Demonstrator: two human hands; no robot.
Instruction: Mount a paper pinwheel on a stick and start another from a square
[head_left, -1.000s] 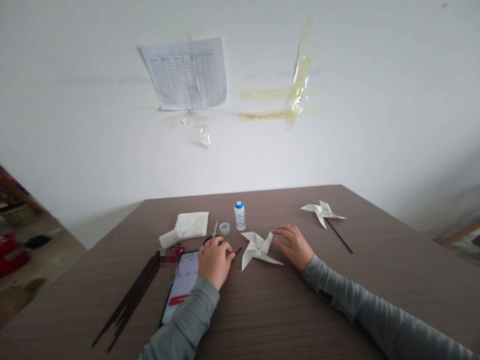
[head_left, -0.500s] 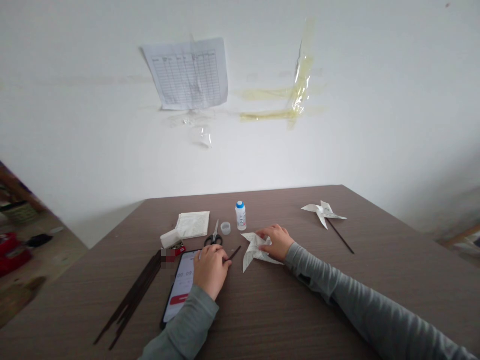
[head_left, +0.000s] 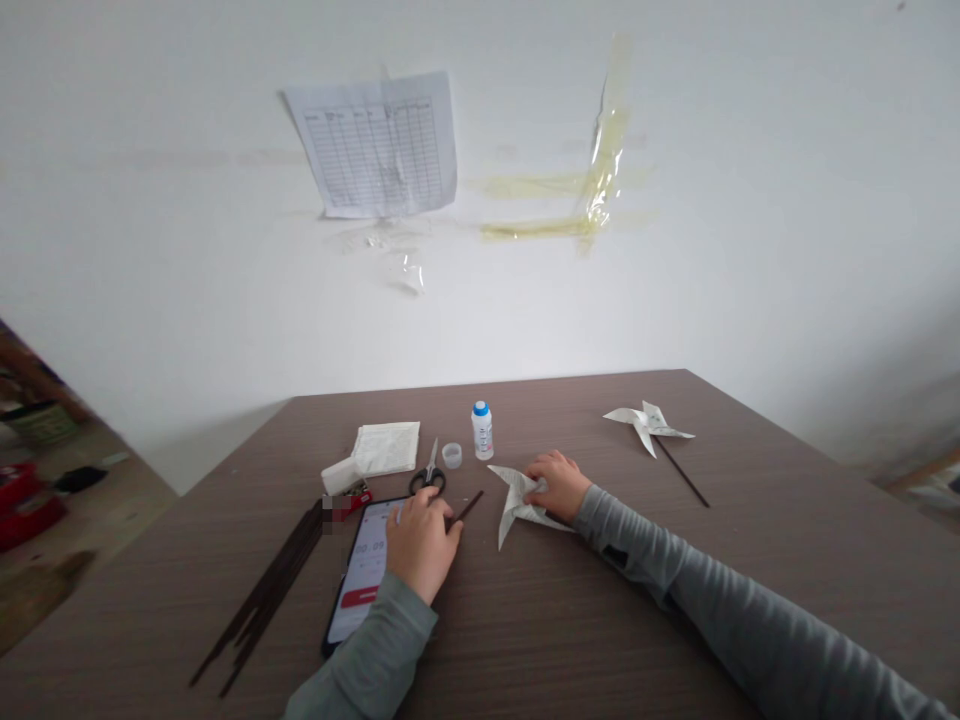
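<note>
My left hand (head_left: 421,540) lies over the right edge of a phone (head_left: 361,580), its fingers curled round a short dark stick (head_left: 470,505) whose end pokes out to the right. A four-bladed paper pinwheel (head_left: 513,508) with faint print lies on the table to the right of that stick. My right hand (head_left: 559,484) pinches the pinwheel near its middle, hiding part of the blades. Behind the two hands stand a small white bottle with a blue top (head_left: 483,432) and a clear cap (head_left: 451,456). Black-handled scissors (head_left: 428,478) rest just beyond my left fingers.
Another paper pinwheel on a dark stick (head_left: 643,424) lies at the far right of the table (head_left: 600,620). To the left are a bundle of dark sticks (head_left: 262,585), folded paper (head_left: 388,446) and a red object (head_left: 352,503). A wall rises behind the table.
My right hand has slid the paper pinwheel a little to the right, away from the stick. My left hand has barely moved, its fingers shifting slightly.
</note>
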